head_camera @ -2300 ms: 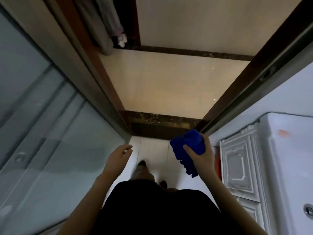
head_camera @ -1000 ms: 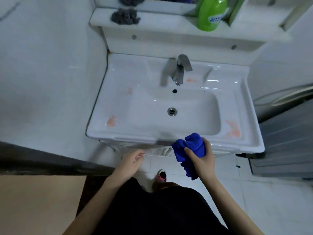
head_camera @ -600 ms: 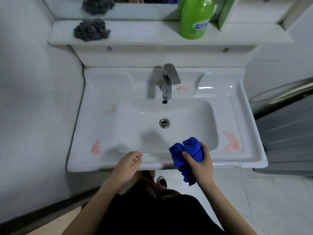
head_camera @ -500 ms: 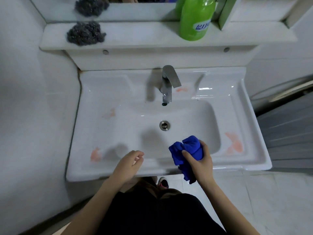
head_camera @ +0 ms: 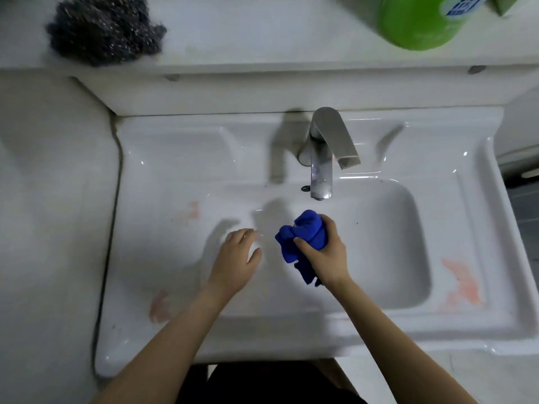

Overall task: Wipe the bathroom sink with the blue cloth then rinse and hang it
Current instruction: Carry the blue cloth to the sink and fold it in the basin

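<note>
A white bathroom sink [head_camera: 163,158] fills the view, with orange-pink stains on its left rim [head_camera: 159,306] and right rim [head_camera: 462,285]. My right hand [head_camera: 325,253] is closed around a bunched blue cloth [head_camera: 303,239], held over the basin just below the spout of the steel faucet [head_camera: 322,158]. The cloth's tail hangs down under my wrist. My left hand [head_camera: 236,259] hovers beside it over the basin, fingers loosely curled and holding nothing. No water runs from the faucet.
A white shelf [head_camera: 262,39] sits behind the sink, carrying a grey steel scourer [head_camera: 105,27] at the left and a green bottle [head_camera: 420,21] at the right. A white wall [head_camera: 52,199] borders the sink's left side.
I have come closer to the sink. Both hands moved forward from its front edge to above the basin, the right one carrying the cloth under the faucet.
</note>
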Action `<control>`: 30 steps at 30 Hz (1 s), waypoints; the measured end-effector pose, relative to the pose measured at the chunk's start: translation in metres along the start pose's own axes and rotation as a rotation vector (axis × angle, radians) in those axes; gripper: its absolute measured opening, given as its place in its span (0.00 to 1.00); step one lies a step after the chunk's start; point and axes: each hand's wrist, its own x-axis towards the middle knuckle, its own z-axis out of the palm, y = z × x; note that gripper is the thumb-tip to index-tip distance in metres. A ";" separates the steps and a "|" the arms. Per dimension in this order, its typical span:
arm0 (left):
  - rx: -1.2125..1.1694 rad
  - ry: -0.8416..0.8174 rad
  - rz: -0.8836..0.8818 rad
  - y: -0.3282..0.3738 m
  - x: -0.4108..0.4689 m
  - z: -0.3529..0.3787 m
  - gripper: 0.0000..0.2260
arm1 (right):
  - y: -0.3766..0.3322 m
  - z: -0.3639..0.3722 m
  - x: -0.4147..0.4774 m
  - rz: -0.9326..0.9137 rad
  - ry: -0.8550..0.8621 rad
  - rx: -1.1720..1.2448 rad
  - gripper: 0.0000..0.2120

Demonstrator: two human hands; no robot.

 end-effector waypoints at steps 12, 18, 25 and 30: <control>0.355 -0.031 0.076 -0.041 0.014 0.064 0.24 | 0.071 0.033 0.044 -0.079 -0.194 -0.318 0.40; -0.225 -0.063 -0.175 -0.020 0.031 0.072 0.27 | 0.071 0.009 0.038 0.079 -0.108 -0.042 0.19; -0.516 -0.028 -0.286 -0.003 0.050 0.088 0.09 | 0.066 0.001 0.045 0.148 -0.089 0.103 0.15; -0.653 -0.085 -0.335 -0.009 0.049 0.063 0.09 | 0.058 -0.040 0.052 0.216 -0.033 0.103 0.13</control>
